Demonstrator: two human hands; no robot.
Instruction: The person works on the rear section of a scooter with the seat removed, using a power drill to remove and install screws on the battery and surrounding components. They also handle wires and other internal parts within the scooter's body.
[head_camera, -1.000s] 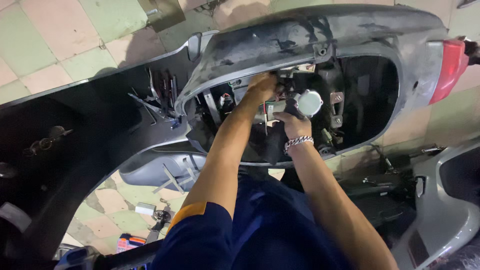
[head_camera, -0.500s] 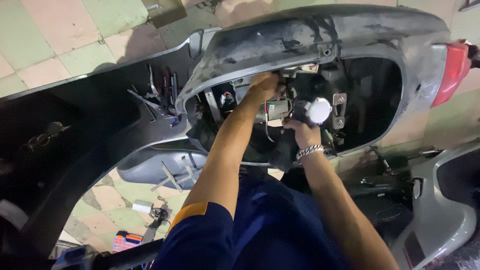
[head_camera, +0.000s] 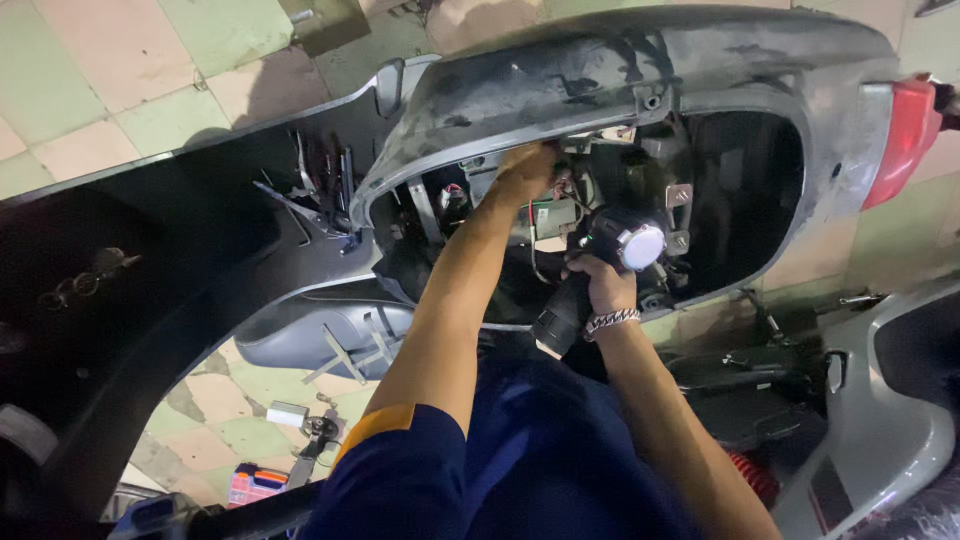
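- A tiled floor (head_camera: 90, 90) of pale green and pink squares lies under a scooter stripped of its panels; loose black body panels (head_camera: 150, 260) lean at the left, with small tools lying on them.
- The right hand (head_camera: 602, 285) is clenched around the black body of a projector headlight unit (head_camera: 630, 245), its round glass lens facing the camera, just inside the hollow grey scooter body shell (head_camera: 620, 70).
- The left hand (head_camera: 525, 172) reaches deeper, fingers curled among wires and brackets — whether it grips anything I cannot tell.
- The lamp looks compact, rigid and fairly dense; the lens is probably fragile and smear-prone, so the rear housing seems the safer hold.
- Room is tight — the shell's rim, metal brackets and wiring crowd the lamp; the open cavity to the right offers more space.
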